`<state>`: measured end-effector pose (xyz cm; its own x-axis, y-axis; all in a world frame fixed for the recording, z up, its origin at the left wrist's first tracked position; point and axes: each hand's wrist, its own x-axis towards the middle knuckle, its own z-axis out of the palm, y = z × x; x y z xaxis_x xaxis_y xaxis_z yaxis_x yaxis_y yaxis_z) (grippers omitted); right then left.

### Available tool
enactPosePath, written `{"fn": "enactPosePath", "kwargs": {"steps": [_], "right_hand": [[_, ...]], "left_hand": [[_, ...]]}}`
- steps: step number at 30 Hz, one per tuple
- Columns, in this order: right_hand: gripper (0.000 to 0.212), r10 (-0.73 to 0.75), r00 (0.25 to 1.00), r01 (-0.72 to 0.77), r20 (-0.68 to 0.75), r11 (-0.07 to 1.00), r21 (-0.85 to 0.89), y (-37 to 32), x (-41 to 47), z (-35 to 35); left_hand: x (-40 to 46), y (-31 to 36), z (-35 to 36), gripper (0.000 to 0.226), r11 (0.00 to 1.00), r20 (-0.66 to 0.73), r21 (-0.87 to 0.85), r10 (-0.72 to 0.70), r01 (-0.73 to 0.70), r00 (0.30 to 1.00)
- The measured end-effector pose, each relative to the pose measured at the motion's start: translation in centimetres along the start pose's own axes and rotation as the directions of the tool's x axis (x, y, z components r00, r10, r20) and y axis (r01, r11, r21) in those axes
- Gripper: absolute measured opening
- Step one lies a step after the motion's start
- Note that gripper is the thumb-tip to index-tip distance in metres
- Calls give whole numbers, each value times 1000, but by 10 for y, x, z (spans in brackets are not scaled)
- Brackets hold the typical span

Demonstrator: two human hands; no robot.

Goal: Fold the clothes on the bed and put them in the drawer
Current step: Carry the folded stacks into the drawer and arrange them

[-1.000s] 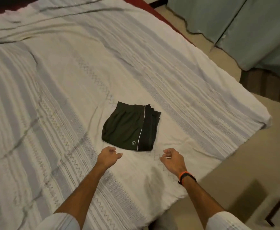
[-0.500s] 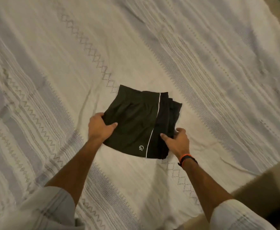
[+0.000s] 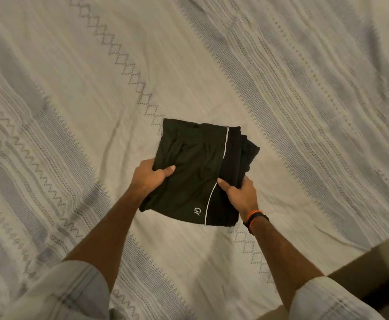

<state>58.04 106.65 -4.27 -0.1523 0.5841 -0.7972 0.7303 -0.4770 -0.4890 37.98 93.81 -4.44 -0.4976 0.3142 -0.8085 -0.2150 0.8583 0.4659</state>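
A pair of dark folded shorts [image 3: 195,167] with a thin white stripe and a small white logo is held just over the bed [image 3: 96,93], near its front right edge. My left hand [image 3: 148,176] grips the shorts' left edge, thumb on top and fingers underneath. My right hand [image 3: 239,192] grips the right edge the same way, thumb lying on the fabric. An orange and black band sits on my right wrist. The fingers under the cloth are hidden.
The bed is covered by a white sheet with grey woven stripes and zigzag lines. Its edge [image 3: 341,257] runs across the lower right, with darker floor [image 3: 387,280] beyond it.
Both hands went from hovering short of the shorts to taking hold of its two sides. The view has closed in and tilted down over the bed.
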Motion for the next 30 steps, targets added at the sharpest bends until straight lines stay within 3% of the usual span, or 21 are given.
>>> {"fn": "enactPosePath", "kwargs": {"steps": [4,8,15,30], "right_hand": [[48,-72,997,72,-5,997,22,0,-13,-7],[38,-142,990,142,23,989,34,-9,-63,-26],[40,-184,983,184,-4,977,111,10,-146,-59],[35,-314,926,359,-207,904,232,138,-302,-157]], "left_hand": [[-17,-1,7,44,997,-47,-46,63,-65,997],[-69,8,0,44,985,-20,9,172,-172,985],[-154,-2,5,42,976,-2,-34,215,-215,977],[-340,-38,85,43,910,58,15,413,-415,909]]}}
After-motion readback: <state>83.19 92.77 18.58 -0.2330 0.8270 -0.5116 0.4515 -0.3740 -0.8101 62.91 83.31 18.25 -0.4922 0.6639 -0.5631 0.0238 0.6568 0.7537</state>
